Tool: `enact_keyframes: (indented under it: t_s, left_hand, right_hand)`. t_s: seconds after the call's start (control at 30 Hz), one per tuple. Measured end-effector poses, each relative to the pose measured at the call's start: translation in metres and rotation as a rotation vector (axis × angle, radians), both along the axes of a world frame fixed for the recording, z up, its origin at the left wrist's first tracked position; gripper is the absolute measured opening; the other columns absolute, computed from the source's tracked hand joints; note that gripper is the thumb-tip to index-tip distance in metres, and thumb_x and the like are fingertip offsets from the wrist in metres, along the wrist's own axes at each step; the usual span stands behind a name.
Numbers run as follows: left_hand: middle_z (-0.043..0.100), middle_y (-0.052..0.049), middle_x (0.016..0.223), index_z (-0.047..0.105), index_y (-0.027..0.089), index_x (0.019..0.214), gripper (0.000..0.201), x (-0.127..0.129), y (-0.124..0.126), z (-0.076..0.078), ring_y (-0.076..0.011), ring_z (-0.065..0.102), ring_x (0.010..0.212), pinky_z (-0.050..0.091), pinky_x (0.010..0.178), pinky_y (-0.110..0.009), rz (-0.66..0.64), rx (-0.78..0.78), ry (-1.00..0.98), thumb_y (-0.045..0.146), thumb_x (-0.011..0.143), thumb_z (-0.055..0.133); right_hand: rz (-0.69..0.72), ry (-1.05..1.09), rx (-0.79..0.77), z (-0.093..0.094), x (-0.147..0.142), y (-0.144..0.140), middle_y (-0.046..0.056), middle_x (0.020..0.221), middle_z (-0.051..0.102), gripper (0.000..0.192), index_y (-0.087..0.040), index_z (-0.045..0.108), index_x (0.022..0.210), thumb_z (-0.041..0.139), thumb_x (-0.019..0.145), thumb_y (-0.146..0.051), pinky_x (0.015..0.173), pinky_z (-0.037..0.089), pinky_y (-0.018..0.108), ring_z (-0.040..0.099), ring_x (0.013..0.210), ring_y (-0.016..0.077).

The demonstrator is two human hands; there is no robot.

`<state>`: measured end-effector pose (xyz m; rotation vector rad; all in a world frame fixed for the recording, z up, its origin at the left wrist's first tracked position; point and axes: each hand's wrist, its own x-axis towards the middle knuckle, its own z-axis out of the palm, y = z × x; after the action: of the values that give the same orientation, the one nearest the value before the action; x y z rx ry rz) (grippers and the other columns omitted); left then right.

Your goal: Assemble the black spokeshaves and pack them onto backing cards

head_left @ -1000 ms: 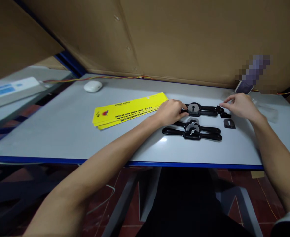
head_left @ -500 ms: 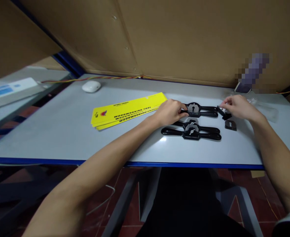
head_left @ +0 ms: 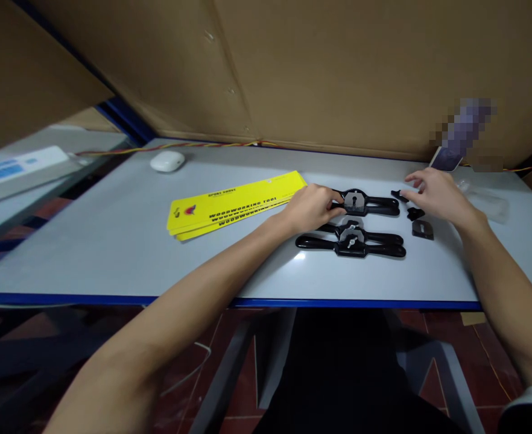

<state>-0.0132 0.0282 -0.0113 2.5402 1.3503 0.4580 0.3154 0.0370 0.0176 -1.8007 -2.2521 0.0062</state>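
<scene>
My left hand [head_left: 315, 207] is closed around the left handles of the rear black spokeshaves [head_left: 381, 208], with a grey blade [head_left: 353, 203] lying on their middle. Its fingers hide those handle ends. My right hand [head_left: 438, 194] is at the right with thumb and fingers apart. By its thumb lies a small black part [head_left: 399, 196]; whether they touch I cannot tell. Another small black piece [head_left: 415, 214] and a loose dark blade [head_left: 423, 229] rest just in front of that hand. Nearer me, two more black spokeshaves [head_left: 374, 248] lie side by side, with a pale screw [head_left: 351, 242] on the front one.
Yellow cards [head_left: 234, 205] printed "woodworking tool" lie fanned left of my left hand. A white rounded case [head_left: 167, 161] sits at the back left. Clear plastic bags [head_left: 490, 206] and a propped, blurred phone-like object [head_left: 449, 158] are at the right. A cardboard wall [head_left: 329, 78] closes the back.
My right hand has let go of the small black part, which now lies flatter on the table, and its fingers have spread. The left hand stays on the spokeshaves.
</scene>
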Motion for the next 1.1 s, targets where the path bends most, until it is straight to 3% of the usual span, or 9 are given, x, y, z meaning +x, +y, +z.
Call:
enact_keyframes:
  t_s: [0.1,0.27,0.4,0.67,0.83,0.97,1.1]
  left_hand:
    - [0.080,-0.008,0.086,0.087,0.020,0.122,0.034,0.000,0.000,0.000,-0.0224,0.070,0.077,0.048,0.071,-0.033,0.002,0.001,0.004,0.036,0.097,0.071]
    - [0.081,-0.008,0.089,0.086,0.020,0.124,0.034,0.001,-0.002,0.003,-0.0231,0.071,0.080,0.047,0.072,-0.034,0.010,-0.018,0.029,0.036,0.098,0.069]
    - [0.081,-0.009,0.091,0.085,0.020,0.128,0.037,0.002,-0.003,0.005,-0.0236,0.072,0.083,0.047,0.074,-0.034,0.009,-0.033,0.054,0.036,0.100,0.067]
    - [0.082,-0.010,0.092,0.085,0.020,0.129,0.038,0.003,-0.004,0.005,-0.0236,0.072,0.084,0.047,0.074,-0.034,0.002,-0.026,0.059,0.037,0.100,0.066]
    - [0.081,-0.010,0.089,0.086,0.020,0.126,0.036,0.003,-0.004,0.004,-0.0246,0.072,0.082,0.049,0.074,-0.035,-0.008,-0.013,0.028,0.035,0.098,0.068]
    - [0.080,-0.009,0.084,0.086,0.023,0.124,0.033,0.003,-0.004,0.003,-0.0268,0.074,0.085,0.051,0.077,-0.036,0.010,0.003,0.029,0.037,0.099,0.071]
    - [0.079,-0.008,0.082,0.086,0.024,0.126,0.033,0.004,-0.006,0.004,-0.0278,0.075,0.088,0.052,0.080,-0.037,0.021,-0.012,0.037,0.037,0.100,0.072]
  right_hand:
    - [0.063,-0.092,0.002,-0.011,0.000,0.002,0.018,0.126,0.081,0.042,-0.018,0.081,0.130,0.067,0.095,-0.037,0.100,0.056,0.053,0.073,0.117,0.0392]
    - [0.094,-0.122,0.027,-0.020,-0.008,0.008,0.016,0.120,0.084,0.042,-0.021,0.079,0.136,0.064,0.097,-0.028,0.099,0.055,0.056,0.075,0.116,0.0409]
    - [0.114,-0.087,0.093,-0.018,-0.011,0.012,0.015,0.118,0.082,0.034,-0.025,0.081,0.128,0.059,0.102,-0.026,0.104,0.052,0.059,0.074,0.116,0.0396]
    - [0.201,0.265,0.231,-0.003,-0.042,-0.014,0.011,0.117,0.074,0.024,-0.026,0.080,0.112,0.058,0.104,-0.031,0.082,0.056,0.044,0.070,0.084,0.0251]
    - [0.301,0.347,0.092,-0.004,-0.072,-0.033,0.005,0.089,0.075,0.023,-0.028,0.078,0.109,0.058,0.104,-0.039,0.079,0.054,0.042,0.067,0.077,0.0240]
    - [0.372,0.420,0.039,-0.010,-0.082,-0.037,0.005,0.096,0.081,0.023,-0.027,0.076,0.104,0.064,0.098,-0.045,0.086,0.056,0.043,0.072,0.085,0.0256]
    - [0.379,0.426,0.042,-0.016,-0.084,-0.034,0.005,0.096,0.082,0.015,-0.027,0.074,0.104,0.064,0.093,-0.033,0.088,0.058,0.044,0.073,0.086,0.0260]
